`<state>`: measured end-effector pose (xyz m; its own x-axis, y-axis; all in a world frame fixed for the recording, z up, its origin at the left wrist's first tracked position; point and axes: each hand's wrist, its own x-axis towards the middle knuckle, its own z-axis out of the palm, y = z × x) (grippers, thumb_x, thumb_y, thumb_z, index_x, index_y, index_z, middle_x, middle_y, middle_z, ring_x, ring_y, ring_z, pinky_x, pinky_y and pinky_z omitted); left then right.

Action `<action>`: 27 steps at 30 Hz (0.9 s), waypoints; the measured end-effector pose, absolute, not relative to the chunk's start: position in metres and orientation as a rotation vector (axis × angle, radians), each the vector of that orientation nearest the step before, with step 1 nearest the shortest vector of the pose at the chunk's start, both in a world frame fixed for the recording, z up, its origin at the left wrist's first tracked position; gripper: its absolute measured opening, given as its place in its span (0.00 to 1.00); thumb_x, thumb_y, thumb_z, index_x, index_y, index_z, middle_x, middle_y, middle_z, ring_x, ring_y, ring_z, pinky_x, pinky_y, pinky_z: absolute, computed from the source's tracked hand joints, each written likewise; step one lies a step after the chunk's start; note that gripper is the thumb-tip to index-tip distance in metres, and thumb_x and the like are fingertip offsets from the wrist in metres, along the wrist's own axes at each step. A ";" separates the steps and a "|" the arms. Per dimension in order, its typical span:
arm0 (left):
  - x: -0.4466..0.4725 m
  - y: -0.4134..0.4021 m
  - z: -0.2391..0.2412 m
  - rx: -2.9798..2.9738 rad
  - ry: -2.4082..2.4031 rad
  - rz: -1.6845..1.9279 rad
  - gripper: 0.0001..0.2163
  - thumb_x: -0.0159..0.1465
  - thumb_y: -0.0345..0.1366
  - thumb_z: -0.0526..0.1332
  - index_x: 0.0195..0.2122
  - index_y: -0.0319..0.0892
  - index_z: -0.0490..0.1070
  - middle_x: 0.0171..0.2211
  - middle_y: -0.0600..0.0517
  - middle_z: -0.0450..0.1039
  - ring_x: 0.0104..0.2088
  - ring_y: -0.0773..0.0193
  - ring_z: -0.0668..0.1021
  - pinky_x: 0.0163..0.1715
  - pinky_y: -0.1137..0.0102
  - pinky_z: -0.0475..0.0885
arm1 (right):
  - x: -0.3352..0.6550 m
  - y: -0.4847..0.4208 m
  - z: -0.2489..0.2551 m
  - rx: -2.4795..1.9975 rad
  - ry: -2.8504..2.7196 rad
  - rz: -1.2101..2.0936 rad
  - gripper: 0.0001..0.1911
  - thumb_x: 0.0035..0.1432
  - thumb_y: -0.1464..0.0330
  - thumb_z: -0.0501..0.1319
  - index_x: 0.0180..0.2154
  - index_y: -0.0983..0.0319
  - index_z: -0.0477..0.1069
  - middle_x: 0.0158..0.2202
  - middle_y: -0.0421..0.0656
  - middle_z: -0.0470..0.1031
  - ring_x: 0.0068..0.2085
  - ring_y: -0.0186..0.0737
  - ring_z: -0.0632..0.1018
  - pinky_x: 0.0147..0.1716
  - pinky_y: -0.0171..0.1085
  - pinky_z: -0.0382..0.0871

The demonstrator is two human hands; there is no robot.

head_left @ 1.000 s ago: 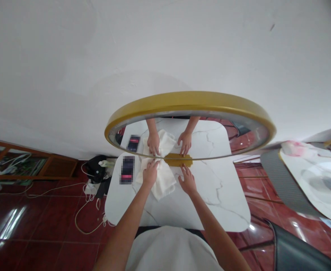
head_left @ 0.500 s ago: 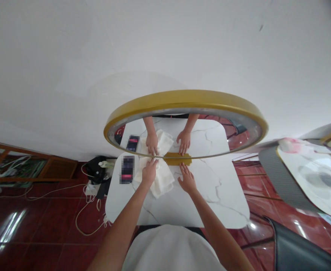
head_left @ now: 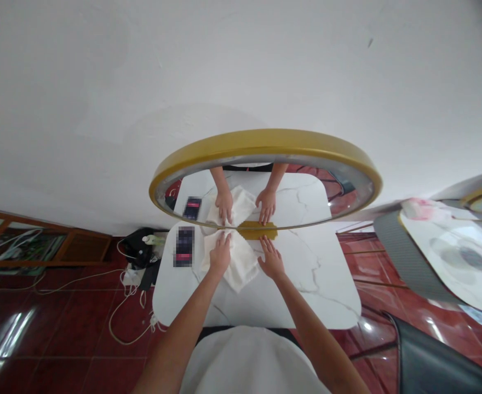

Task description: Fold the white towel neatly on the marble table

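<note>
A cream cloth [head_left: 236, 262] lies on the white marble table [head_left: 307, 284] in front of a round gold-framed mirror [head_left: 265, 143]. My left hand [head_left: 220, 254] rests flat on the cloth, fingers stretched toward the mirror. My right hand [head_left: 271, 259] lies flat on the table at the cloth's right edge, fingers spread, just below the mirror's gold base [head_left: 257, 232]. Both hands and the cloth show again in the mirror's reflection.
A dark phone [head_left: 184, 246] lies on the table left of the cloth. Cables and a black bag [head_left: 140, 246] sit on the red tiled floor at the left. A dark chair [head_left: 434, 364] stands at the lower right, another mirror [head_left: 450, 257] at the right.
My right hand has moved slightly left, closer to the cloth's edge. The cloth has shifted a little under my left hand. The view has drifted slightly.
</note>
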<state>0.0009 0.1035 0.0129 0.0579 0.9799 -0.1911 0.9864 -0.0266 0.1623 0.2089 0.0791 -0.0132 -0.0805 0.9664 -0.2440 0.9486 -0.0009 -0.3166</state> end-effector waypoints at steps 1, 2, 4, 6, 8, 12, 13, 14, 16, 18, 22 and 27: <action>-0.002 0.106 0.015 2.053 2.031 -0.030 0.26 0.63 0.26 0.45 0.62 0.49 0.52 0.63 0.47 0.52 0.54 0.54 0.67 0.38 0.63 0.75 | 0.208 0.079 -0.013 -2.105 -2.186 0.628 0.39 0.55 0.70 0.50 0.64 0.55 0.36 0.66 0.42 0.41 0.65 0.39 0.46 0.57 0.45 0.53; -0.005 0.107 0.017 2.024 2.052 -0.020 0.26 0.63 0.26 0.45 0.62 0.49 0.52 0.63 0.46 0.52 0.54 0.54 0.67 0.38 0.63 0.75 | 0.208 0.079 -0.013 -2.109 -2.183 0.626 0.39 0.54 0.70 0.51 0.64 0.55 0.35 0.66 0.41 0.41 0.65 0.39 0.46 0.57 0.45 0.53; -0.007 0.109 0.020 1.991 2.063 -0.010 0.26 0.62 0.27 0.47 0.62 0.48 0.52 0.62 0.45 0.52 0.55 0.53 0.66 0.40 0.62 0.74 | 0.208 0.079 -0.013 -2.113 -2.182 0.622 0.40 0.55 0.70 0.51 0.64 0.55 0.34 0.66 0.41 0.41 0.65 0.39 0.46 0.57 0.45 0.53; -0.006 0.107 0.021 1.983 2.053 -0.009 0.26 0.61 0.28 0.49 0.62 0.47 0.52 0.63 0.45 0.51 0.56 0.53 0.64 0.41 0.62 0.74 | 0.208 0.078 -0.013 -2.111 -2.180 0.621 0.39 0.55 0.69 0.51 0.64 0.55 0.33 0.66 0.41 0.42 0.65 0.39 0.47 0.57 0.44 0.53; -0.001 0.102 0.020 1.993 2.030 -0.009 0.28 0.60 0.28 0.51 0.62 0.47 0.51 0.63 0.45 0.50 0.57 0.53 0.64 0.42 0.64 0.73 | 0.208 0.079 -0.013 -2.113 -2.164 0.628 0.38 0.56 0.69 0.50 0.64 0.55 0.34 0.66 0.41 0.43 0.65 0.38 0.47 0.56 0.44 0.53; 0.017 0.083 0.014 2.011 1.952 -0.029 0.27 0.59 0.32 0.54 0.62 0.43 0.53 0.62 0.42 0.53 0.55 0.53 0.67 0.44 0.63 0.71 | 0.206 0.078 -0.010 -2.118 -2.117 0.616 0.33 0.59 0.67 0.48 0.64 0.55 0.40 0.65 0.42 0.46 0.64 0.39 0.50 0.56 0.46 0.54; 0.023 0.077 0.013 2.015 1.924 -0.039 0.27 0.60 0.34 0.54 0.61 0.42 0.53 0.60 0.40 0.56 0.54 0.52 0.68 0.45 0.63 0.71 | 0.204 0.076 -0.008 -2.103 -2.114 0.586 0.31 0.60 0.67 0.48 0.64 0.55 0.42 0.65 0.43 0.47 0.64 0.40 0.51 0.56 0.46 0.53; 0.028 0.069 0.012 2.020 1.895 -0.047 0.26 0.61 0.36 0.54 0.61 0.42 0.54 0.59 0.40 0.58 0.53 0.52 0.69 0.46 0.62 0.70 | 0.202 0.073 -0.006 -2.076 -2.117 0.546 0.30 0.60 0.66 0.47 0.63 0.55 0.43 0.65 0.43 0.48 0.64 0.40 0.51 0.57 0.47 0.52; 0.036 0.053 0.010 2.046 1.835 -0.028 0.25 0.63 0.40 0.52 0.62 0.43 0.53 0.57 0.40 0.61 0.52 0.52 0.70 0.47 0.61 0.69 | 0.196 0.063 -0.001 -1.993 -2.138 0.460 0.29 0.61 0.66 0.47 0.63 0.57 0.46 0.64 0.44 0.50 0.63 0.40 0.52 0.58 0.47 0.50; 0.039 0.037 0.009 2.078 1.786 0.058 0.25 0.66 0.41 0.48 0.63 0.44 0.48 0.58 0.41 0.60 0.52 0.54 0.71 0.48 0.61 0.68 | 0.191 0.046 0.001 -1.895 -2.189 0.419 0.27 0.61 0.67 0.47 0.62 0.58 0.49 0.63 0.44 0.52 0.63 0.40 0.54 0.58 0.47 0.48; 0.028 0.011 0.004 2.070 1.734 0.269 0.24 0.68 0.39 0.42 0.65 0.47 0.41 0.62 0.46 0.55 0.55 0.59 0.67 0.51 0.63 0.66 | 0.193 0.003 -0.005 -1.764 -2.343 0.480 0.26 0.61 0.67 0.47 0.61 0.58 0.52 0.62 0.44 0.55 0.62 0.41 0.55 0.58 0.45 0.48; -0.006 -0.009 -0.009 2.149 1.724 0.258 0.24 0.67 0.37 0.44 0.64 0.45 0.44 0.62 0.48 0.54 0.57 0.59 0.64 0.53 0.62 0.64 | 0.221 -0.029 -0.017 -1.664 -2.509 0.543 0.30 0.60 0.66 0.49 0.63 0.56 0.46 0.64 0.41 0.51 0.64 0.41 0.52 0.61 0.47 0.41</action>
